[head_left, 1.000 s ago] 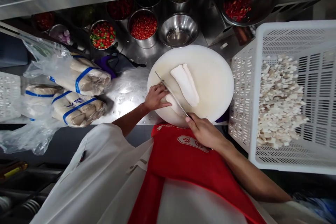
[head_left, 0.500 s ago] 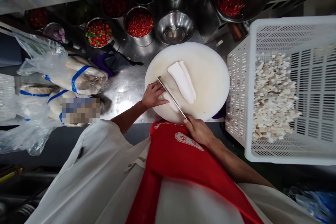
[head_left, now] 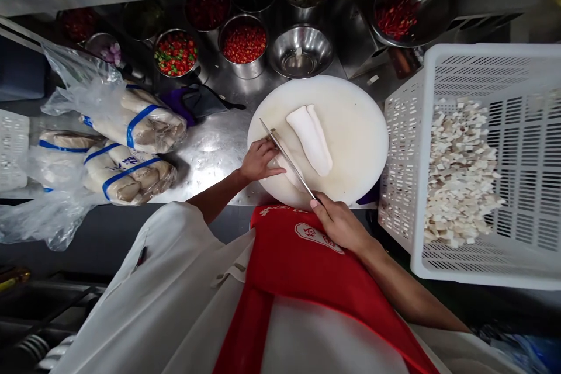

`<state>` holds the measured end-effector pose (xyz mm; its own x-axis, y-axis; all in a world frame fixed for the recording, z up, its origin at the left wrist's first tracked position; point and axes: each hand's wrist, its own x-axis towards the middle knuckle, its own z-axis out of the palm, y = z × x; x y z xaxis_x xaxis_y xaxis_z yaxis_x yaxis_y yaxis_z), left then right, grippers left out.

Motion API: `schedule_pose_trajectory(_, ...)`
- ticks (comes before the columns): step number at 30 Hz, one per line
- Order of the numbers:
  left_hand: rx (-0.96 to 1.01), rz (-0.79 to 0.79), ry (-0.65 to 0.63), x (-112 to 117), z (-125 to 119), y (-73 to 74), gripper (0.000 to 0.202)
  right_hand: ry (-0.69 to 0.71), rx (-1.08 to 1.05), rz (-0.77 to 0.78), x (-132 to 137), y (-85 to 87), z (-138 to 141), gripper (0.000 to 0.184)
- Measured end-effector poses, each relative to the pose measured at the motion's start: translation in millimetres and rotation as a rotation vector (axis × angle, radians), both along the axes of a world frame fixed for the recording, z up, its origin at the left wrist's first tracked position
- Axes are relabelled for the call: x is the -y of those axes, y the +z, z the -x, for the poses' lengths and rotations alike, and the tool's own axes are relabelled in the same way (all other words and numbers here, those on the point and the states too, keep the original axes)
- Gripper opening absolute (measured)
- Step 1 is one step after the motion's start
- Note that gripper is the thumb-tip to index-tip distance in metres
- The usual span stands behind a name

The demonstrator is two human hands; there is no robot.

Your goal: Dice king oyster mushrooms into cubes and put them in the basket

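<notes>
I am cutting a long white piece (head_left: 293, 179) that looks like mushroom. It lies by the near left edge of the round board (head_left: 359, 128). My left hand (head_left: 262, 160) holds it down, fingers on top and thumb by its side. My right hand (head_left: 336, 221) is wrapped around the handle of the knife (head_left: 288, 159), and the blade lies slantwise along the piece. I can't tell how deep the blade is, because the knife and my fingers hide it.

I think the next cut needs a steady push, with my left fingertips tucked away from the sharp side. Two more white pieces (head_left: 309, 140) lie together near the middle of the board. They are just right of the knife, so they could get bumped.

A big white basket (head_left: 432, 158) stands by the board's right edge, with lots of little cubes (head_left: 462, 181) in it. It takes up the room on that side. Fat bags (head_left: 131, 178) sit at the left of the table (head_left: 208, 143). Toward its far edge are a shiny bowl (head_left: 300, 47) and a pot of chopped red bits (head_left: 244, 42).
</notes>
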<state>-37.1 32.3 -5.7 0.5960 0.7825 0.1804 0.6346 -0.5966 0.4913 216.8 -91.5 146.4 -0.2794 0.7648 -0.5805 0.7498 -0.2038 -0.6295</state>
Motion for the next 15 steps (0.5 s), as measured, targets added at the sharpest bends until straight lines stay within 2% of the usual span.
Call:
schedule_pose_trajectory(4,0.007,0.019,0.010,0.1,-0.6,0.4,0.064,0.005,0.001,0.032,-3.1,11.8,-1.9,0.045)
schedule_pose_trajectory(6,0.010,0.026,0.004,-0.2,-0.2,-0.5,0.064,0.019,0.010,0.043,-5.1,9.6,-1.7,0.045)
schedule_pose_trajectory(12,0.036,0.030,-0.013,-0.5,2.3,-3.9,0.065,0.059,0.074,-0.001,-2.2,-32.6,11.0,0.050)
schedule_pose_trajectory(15,0.057,0.035,-0.008,0.0,2.7,-2.6,0.064,0.057,0.054,-0.020,2.2,-37.0,15.4,0.052)
